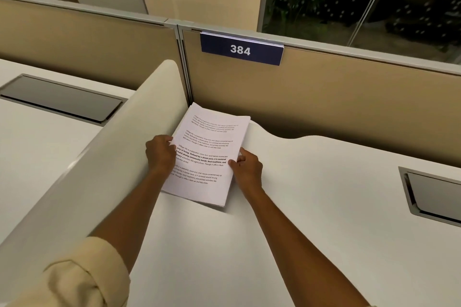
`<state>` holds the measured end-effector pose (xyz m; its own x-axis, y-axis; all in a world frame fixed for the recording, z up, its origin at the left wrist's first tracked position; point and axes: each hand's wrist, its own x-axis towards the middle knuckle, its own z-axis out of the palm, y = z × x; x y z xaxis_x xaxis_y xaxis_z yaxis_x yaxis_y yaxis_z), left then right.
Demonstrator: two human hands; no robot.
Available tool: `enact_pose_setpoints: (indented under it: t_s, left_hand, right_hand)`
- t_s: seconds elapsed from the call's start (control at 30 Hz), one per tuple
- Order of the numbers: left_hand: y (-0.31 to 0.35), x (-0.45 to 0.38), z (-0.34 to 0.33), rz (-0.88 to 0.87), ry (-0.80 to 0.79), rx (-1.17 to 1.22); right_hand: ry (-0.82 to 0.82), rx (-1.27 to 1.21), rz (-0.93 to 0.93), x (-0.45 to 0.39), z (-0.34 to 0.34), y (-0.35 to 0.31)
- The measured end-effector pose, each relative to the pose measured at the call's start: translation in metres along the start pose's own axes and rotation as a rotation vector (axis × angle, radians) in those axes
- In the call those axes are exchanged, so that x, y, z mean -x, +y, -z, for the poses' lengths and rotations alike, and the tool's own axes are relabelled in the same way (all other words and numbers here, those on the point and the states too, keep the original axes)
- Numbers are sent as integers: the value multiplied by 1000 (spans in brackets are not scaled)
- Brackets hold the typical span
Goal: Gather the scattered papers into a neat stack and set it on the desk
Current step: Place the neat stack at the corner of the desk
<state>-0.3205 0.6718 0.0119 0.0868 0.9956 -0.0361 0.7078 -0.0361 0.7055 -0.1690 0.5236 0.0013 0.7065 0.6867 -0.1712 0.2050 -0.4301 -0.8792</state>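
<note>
A stack of white printed papers (209, 154) lies on the white desk (311, 207), near its far left corner and turned a little clockwise. My left hand (159, 153) grips the stack's left edge, thumb on the top sheet. My right hand (247, 166) pinches the right edge, thumb on top and fingers underneath. The sheets' edges look closely lined up, with the lower right corner showing several layers. The stack's near end seems to rest on the desk.
A curved white side divider (104, 157) rises just left of the stack. A tan partition with a blue sign reading 384 (241, 49) runs along the back. Grey cable hatches sit in the desk at the right (434, 197) and in the neighbouring desk at the left (62, 98).
</note>
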Motion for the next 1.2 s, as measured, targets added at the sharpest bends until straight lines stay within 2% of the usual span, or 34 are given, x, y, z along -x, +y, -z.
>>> enact_pose_setpoints:
  t_s: [0.13, 0.57, 0.87, 1.2]
  left_hand:
    - [-2, -6, -6, 13, 19, -63]
    - [1, -5, -19, -148, 47, -337]
    - [0, 1, -26, -202, -11, -516]
    - [-4, 3, -28, -238, -4, -519]
  right_hand:
    - [26, 58, -1, -5, -8, 2]
    - [42, 229, -49, -15, -24, 4]
    - [77, 299, -42, -16, -33, 6]
    - [112, 376, -28, -16, -43, 14]
